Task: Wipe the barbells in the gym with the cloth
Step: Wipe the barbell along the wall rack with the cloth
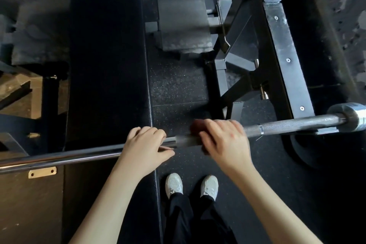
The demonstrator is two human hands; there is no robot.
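Right fingers [215,125] curled round a reddish cloth [195,127] on the barbell [297,125], left fingers [150,130] gripping it alongside.

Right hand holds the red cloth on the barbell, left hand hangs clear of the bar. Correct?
Not quite. The head view shows the left hand holding the barbell, not clear of it. The right hand does hold the red cloth on the bar.

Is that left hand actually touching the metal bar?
Touching. The head view shows the left hand wrapped over the barbell, fingers above, thumb below.
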